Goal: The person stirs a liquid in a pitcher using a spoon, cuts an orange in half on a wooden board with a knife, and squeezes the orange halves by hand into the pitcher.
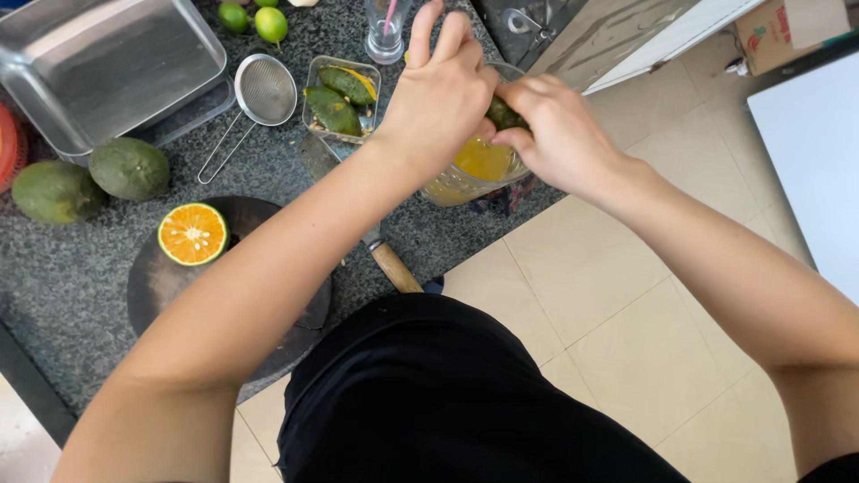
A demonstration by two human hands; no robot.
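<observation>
A kitchen is showing: a speckled grey granite counter (pixel 72 277) is carrying a steel tray (pixel 107 63), a mesh strainer (pixel 265 89) and green-skinned oranges (pixel 130 167).

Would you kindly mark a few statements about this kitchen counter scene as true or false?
1. Both hands, left hand and right hand, squeeze a green citrus half over a glass jug of orange juice. True.
2. The cut orange half lies face down on the round board. False: its cut face points up.
3. A small strainer lies on the counter beside the metal tray. True.
4. The plastic tub holds whole limes. False: it holds squeezed peels.
</observation>
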